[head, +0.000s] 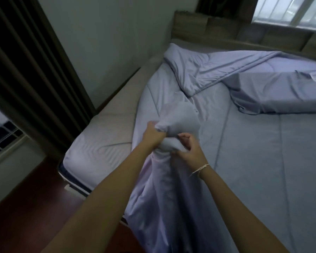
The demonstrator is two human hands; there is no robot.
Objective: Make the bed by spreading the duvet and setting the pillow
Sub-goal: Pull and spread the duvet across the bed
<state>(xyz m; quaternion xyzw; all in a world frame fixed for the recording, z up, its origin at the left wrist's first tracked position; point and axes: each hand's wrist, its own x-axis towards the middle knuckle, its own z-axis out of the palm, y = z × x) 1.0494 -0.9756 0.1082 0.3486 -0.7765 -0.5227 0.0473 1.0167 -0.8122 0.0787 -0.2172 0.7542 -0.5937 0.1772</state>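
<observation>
A pale lilac duvet (199, 73) lies rumpled across the bed, folded back on itself near the headboard. One bunched corner of it (179, 121) is lifted above the mattress. My left hand (152, 136) is clenched on that bunch from the left. My right hand (189, 152), with a string bracelet on the wrist, pinches the cloth just below, fingers curled into the fabric. A flat pillow (281, 92) in the same lilac cover lies on the right side of the bed, partly under the folded duvet edge.
The mattress (102, 143) runs along a white wall (102, 42), its near left corner bare. A wooden headboard (217, 28) stands under a window (290, 10). Dark curtains (26, 73) hang at the left. Reddish wood floor (26, 207) lies beside the bed.
</observation>
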